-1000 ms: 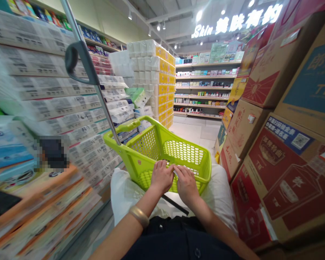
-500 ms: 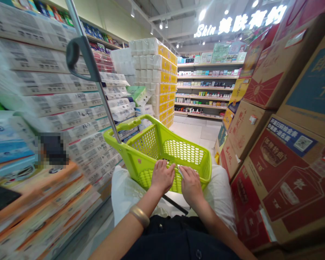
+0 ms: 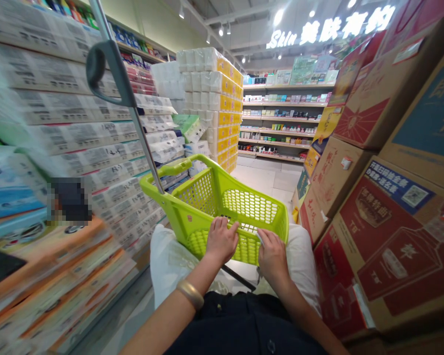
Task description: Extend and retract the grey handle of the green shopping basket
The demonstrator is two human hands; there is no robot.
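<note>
A lime-green shopping basket (image 3: 192, 222) with perforated sides and a long metal pull handle (image 3: 144, 140) stands between my knees. My left hand (image 3: 222, 240), a gold bangle on its wrist, has its fingers curled over the near rim, gripping it. Farther right along the same rim, my right hand (image 3: 273, 254) is closed, pressing a thin white piece (image 3: 260, 238) against the basket. Only a sliver of that piece shows under the fingers, so its kind is unclear. The basket's visible inside is bare plastic mesh.
Stacked paper packs (image 3: 85, 118) line the left side, with orange packs (image 3: 59, 266) nearer. Cardboard cartons (image 3: 395, 256) rise close on the right. Tissue bundles (image 3: 229, 118) stand ahead, beyond them goods shelves (image 3: 284, 118). A white tiled floor (image 3: 257, 175) runs between.
My right hand has slid right along the near rim with the thin white piece, away from my left hand. The left hand keeps its place on the rim.
</note>
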